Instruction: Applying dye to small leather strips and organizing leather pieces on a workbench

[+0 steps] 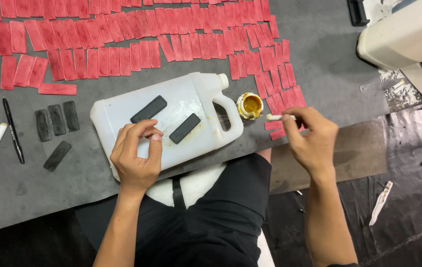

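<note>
Left hand pinches near a strip on the jug; right hand grips a stick. The open pot by the jug's handle could tip if knocked.

Both bare forearms reach up from the person's lap. The left hand lies palm down, its fingers curled inward, fingertips pinched together near the thumb, wrist straight. The right hand, well apart to the right of the left hand and slightly farther forward, is closed in a pinch with knuckles up, wrist bent slightly inward.
</note>
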